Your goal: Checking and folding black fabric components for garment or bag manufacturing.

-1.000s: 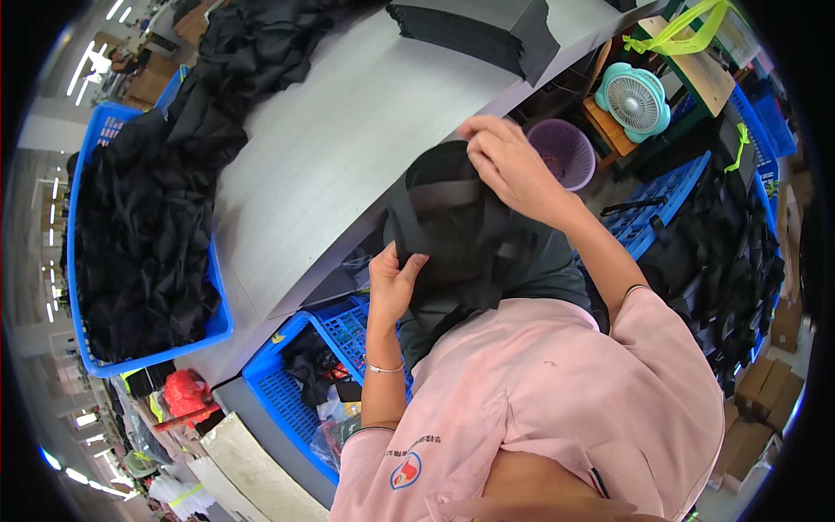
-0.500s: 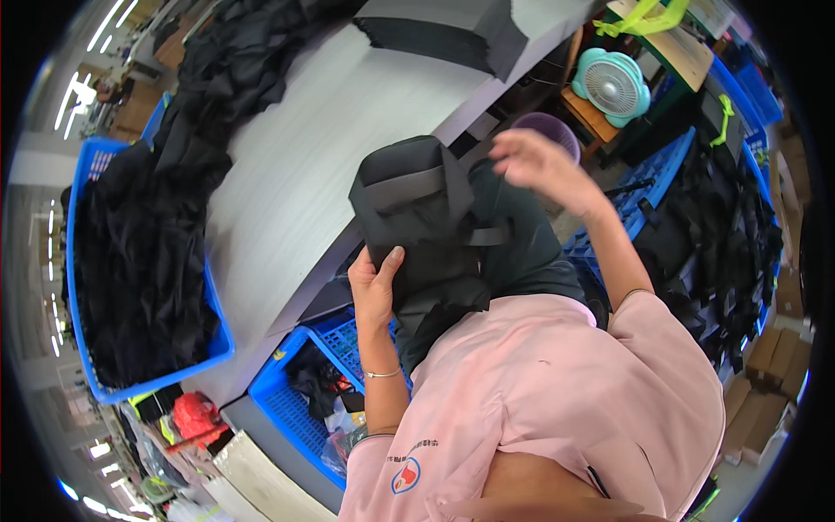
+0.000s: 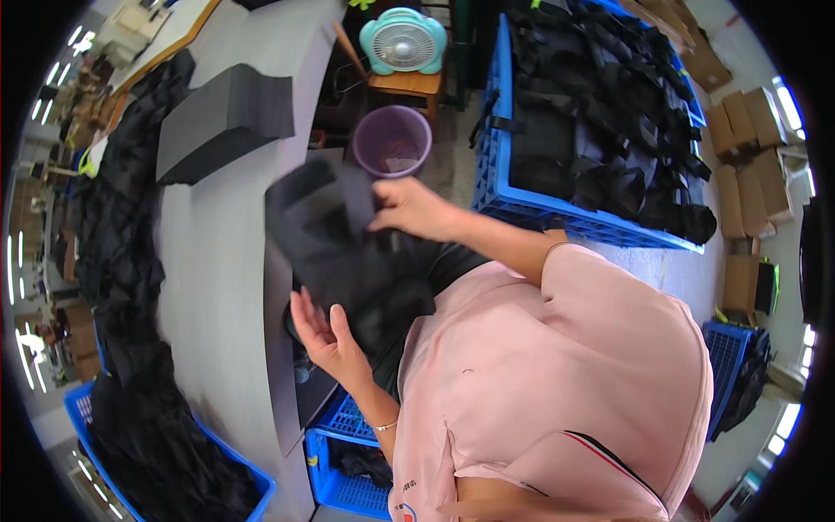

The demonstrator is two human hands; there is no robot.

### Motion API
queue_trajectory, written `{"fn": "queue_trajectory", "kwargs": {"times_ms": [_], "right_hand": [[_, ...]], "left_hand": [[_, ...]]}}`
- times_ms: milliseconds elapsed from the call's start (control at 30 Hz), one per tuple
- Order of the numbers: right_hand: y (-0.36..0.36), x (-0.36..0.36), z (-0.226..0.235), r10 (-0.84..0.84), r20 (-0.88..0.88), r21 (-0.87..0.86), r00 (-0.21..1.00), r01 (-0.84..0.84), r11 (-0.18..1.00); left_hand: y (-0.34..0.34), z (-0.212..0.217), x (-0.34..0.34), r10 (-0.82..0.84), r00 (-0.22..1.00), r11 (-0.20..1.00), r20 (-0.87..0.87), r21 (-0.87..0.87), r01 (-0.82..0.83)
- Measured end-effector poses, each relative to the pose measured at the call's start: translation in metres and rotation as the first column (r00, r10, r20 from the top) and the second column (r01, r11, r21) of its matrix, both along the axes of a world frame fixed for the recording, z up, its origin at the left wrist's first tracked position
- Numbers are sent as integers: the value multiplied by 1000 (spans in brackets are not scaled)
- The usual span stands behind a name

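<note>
A black fabric bag-like piece (image 3: pixel 326 261) with a strap band lies over my lap beside the table's edge, blurred by motion. My right hand (image 3: pixel 413 210) has its fingers closed on the upper right edge of this piece. At its lower left edge is my left hand (image 3: pixel 330 344), palm turned up, with fingers and thumb apart. Whether those fingertips touch the fabric I cannot tell.
A grey table (image 3: pixel 217 287) runs along my left, bearing a stack of dark sheets (image 3: pixel 209 130) and heaped black fabric (image 3: pixel 122 244). Blue crates (image 3: pixel 491 165) of black pieces stand around. A purple bin (image 3: pixel 391 139) and a turquoise fan (image 3: pixel 404 42) are ahead.
My right hand has come from the air onto the fabric piece and closed on it. My left hand has loosened its hold at the edge. The view has swung to the right.
</note>
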State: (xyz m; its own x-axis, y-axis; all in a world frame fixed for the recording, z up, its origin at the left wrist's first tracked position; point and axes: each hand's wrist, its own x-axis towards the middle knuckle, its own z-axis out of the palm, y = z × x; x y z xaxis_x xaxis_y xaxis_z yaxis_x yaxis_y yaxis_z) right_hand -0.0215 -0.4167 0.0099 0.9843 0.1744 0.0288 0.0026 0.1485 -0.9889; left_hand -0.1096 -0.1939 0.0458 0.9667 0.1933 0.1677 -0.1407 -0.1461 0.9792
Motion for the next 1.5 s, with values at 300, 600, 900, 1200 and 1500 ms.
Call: {"fn": "queue_trajectory", "kwargs": {"times_ms": [300, 600, 900, 1200, 1500], "right_hand": [[-283, -125, 54, -660, -79, -501, 747, 543, 674], [-516, -300, 97, -833, -52, -787, 551, 491, 374], [-541, -334, -74, -980, -91, -907, 179, 391, 156], [-401, -127, -52, -533, 846, -466, 11, 501, -729], [-76, 165, 17, -556, 831, -58, 33, 998, -28]], "left_hand": [[-54, 14, -5, -465, 860, 880, -209, -211, 425], [-58, 0, -11, -559, 768, 829, -311, -232, 509], [-83, -11, -16, -740, 575, 671, -348, -431, 603], [-89, 12, 1, -796, 550, 599, -253, -461, 654], [-128, -17, 4, -714, 659, 691, 238, 88, 717]]}}
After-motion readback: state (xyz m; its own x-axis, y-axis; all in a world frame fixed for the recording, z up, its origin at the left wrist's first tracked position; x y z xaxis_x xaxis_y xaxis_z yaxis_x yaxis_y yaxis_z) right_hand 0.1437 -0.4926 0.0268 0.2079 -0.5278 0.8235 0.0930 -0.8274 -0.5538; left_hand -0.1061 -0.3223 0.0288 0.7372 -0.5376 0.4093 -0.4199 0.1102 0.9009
